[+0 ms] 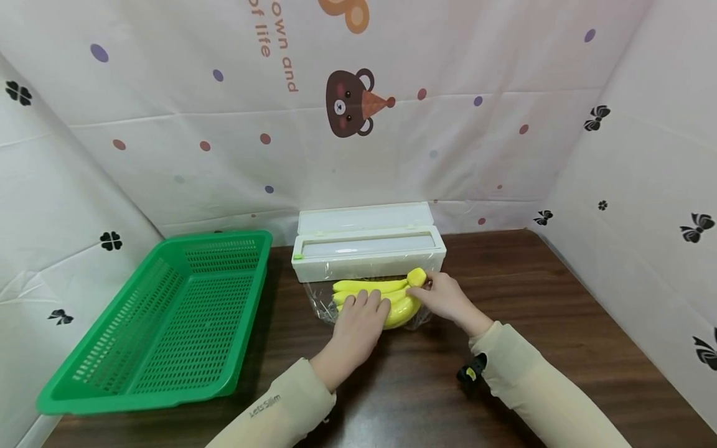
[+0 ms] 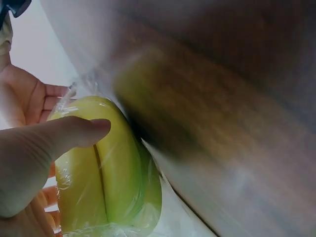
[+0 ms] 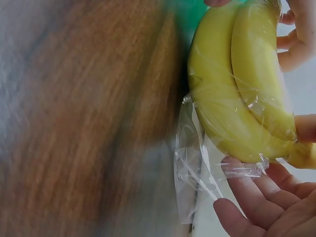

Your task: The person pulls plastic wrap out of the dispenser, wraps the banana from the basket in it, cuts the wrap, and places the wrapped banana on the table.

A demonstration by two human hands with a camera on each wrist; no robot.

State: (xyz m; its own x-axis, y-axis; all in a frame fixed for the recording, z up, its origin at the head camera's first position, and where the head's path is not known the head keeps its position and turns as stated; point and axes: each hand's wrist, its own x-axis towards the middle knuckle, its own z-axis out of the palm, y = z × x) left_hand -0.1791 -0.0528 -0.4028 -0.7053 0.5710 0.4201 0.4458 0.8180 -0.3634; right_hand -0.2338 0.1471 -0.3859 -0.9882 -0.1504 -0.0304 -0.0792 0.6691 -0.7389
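Note:
A bunch of yellow bananas (image 1: 372,286) lies on clear plastic film (image 1: 318,300) just in front of a white cling film box (image 1: 370,266). My left hand (image 1: 358,326) grips the left part of the bunch, its thumb (image 2: 81,133) on the near side and its fingers over the top. At the stem end, my right hand (image 1: 448,298) holds the bananas between thumb and fingers. In the right wrist view the film (image 3: 187,163) wraps the bananas (image 3: 215,89) and hangs loose beside the right fingertips (image 3: 229,215).
The box's lid (image 1: 364,218) stands raised toward the patterned cloth backdrop (image 1: 476,155). A green plastic basket (image 1: 254,311) sits on the left of the dark wooden table (image 1: 504,274). Cloth also borders the table at the right.

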